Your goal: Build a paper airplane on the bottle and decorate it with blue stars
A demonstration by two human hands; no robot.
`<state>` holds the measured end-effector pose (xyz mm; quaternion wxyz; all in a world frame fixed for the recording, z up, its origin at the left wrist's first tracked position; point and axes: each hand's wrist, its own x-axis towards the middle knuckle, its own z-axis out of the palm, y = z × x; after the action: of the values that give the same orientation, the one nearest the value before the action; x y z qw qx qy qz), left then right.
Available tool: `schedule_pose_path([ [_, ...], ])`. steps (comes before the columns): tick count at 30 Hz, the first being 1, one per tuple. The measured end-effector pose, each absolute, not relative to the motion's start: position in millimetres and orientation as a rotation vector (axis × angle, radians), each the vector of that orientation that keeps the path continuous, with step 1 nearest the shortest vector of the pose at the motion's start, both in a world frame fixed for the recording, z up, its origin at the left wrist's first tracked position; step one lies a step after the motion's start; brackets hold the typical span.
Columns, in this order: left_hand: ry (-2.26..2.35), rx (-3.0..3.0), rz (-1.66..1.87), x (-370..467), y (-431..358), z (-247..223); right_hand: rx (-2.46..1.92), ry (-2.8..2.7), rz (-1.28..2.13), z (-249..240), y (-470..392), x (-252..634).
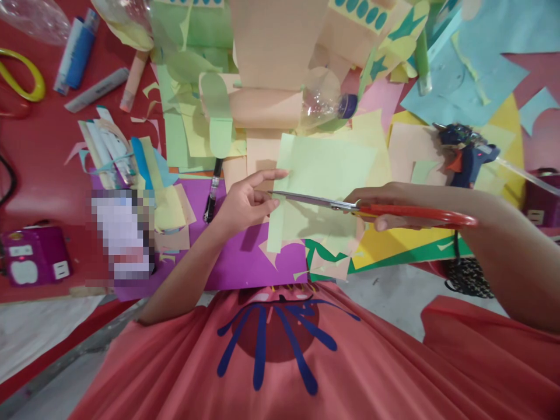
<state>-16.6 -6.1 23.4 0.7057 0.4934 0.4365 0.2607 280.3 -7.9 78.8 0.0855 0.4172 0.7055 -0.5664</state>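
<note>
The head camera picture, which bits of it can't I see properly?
All in the head view:
Phone-like thing: blocky pixels cover its screen.
Yellow loop: the left edge cuts it off.
Right hand: the red-handled scissors hide parts of the fingers.
Left hand: some fingers are tucked behind the thumb.
Grey marker: its print is too small and blurry.

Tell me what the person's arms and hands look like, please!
The left hand and right hand are ungloved, and both forearms are bare. The loose reddish-pink sleeves match a shirt with dark-blue, round-ended stripes.
</note>
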Motion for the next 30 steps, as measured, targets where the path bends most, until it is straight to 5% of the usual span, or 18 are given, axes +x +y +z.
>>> schedule_pose_path([
  [6, 1.054, 1.158, 0.652, -18, -5, 21, 1.368, 2.1, -1.663, 83, -24, 287],
  [14, 1.126, 1.344, 0.626, -17, -4, 16, 2.112, 2.049, -0.958, 69, -66, 293],
  [22, 1.303, 1.643, 0.874, -22, -6, 18, 2.241, 1.997, -0.487, 74, -69, 293],
  [25, 1.339, 1.733, 1.136, -25, -6, 22, 2.369, 2.217, -0.4, 77, -49, 279],
  [30, 1.384, 1.619, 1.732, -47, 23, 23, 2.531, 2.532, -0.709, 36, 3, 240],
])
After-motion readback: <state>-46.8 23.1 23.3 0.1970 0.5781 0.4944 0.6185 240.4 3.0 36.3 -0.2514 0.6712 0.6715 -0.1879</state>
